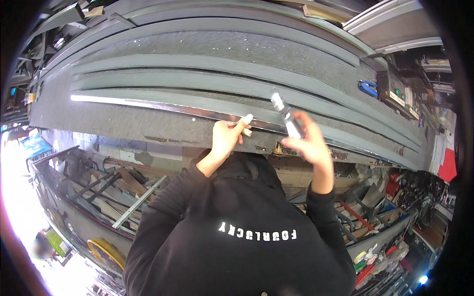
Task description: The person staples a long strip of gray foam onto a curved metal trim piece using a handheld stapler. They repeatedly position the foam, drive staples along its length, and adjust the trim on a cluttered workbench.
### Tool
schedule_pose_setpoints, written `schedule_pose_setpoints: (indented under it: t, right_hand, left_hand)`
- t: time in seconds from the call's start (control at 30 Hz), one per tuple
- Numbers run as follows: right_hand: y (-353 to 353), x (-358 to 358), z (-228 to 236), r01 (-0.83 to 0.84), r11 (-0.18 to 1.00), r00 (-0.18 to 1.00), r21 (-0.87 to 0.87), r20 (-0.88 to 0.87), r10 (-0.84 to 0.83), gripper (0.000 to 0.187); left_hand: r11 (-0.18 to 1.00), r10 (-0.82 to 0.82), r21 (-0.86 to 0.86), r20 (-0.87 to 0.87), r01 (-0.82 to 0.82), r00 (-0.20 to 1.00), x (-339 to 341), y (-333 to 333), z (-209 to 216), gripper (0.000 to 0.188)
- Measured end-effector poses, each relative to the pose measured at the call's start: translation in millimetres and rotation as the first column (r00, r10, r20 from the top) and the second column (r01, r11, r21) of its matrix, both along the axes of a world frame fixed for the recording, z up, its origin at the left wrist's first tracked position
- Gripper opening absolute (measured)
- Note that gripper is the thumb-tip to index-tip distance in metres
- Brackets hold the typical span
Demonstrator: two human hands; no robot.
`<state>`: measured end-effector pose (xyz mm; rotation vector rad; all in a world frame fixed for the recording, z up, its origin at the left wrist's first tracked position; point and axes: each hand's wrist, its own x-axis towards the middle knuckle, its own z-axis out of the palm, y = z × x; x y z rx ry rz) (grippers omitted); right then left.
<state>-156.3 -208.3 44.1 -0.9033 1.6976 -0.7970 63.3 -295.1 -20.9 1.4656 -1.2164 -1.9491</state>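
A long, narrow strip of shiny metal point(173, 106) lies along the near side of the workbench point(123, 121). My left hand point(226, 140) is closed at the strip's near edge, pinching a small white piece point(248, 119) that looks like folded cloth or foam. Its white ends stick out beside the fingers. To the right, my right hand point(313, 143) is wrapped round a slim, clear-and-silver handheld object point(285, 113), tilted with its dark tip up and to the left above the bench. Motion blurs that object, so its kind cannot be made out.
Several long grey bars point(197, 61) lie lengthwise on the bench beyond the strip. A blue tool point(368, 88) rests at the far right beside a dark box point(397, 96). Below the bench edge, racks hold metal and wood offcuts point(123, 192). A yellow ring point(106, 252) is at lower left.
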Motion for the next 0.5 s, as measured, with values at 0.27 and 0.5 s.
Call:
schedule_pose_setpoints:
  t: [0.27,0.5]
  right_hand:
    - [16.6,48.7,-22.0,-0.009,0.989,0.979,-0.146,-0.202,-0.021,0.069]
    - [22.3,31.5,-32.6,-0.066,0.994,0.990,-0.083,-0.128,0.055,0.072]
  left_hand:
    - [0.956,0.294,-0.019,0.023,-0.293,0.956,35.3,13.2,-9.0,0.031]
    - [0.677,0.735,-0.205,0.138,-0.706,0.664,158.3,-71.9,-24.2,0.013]
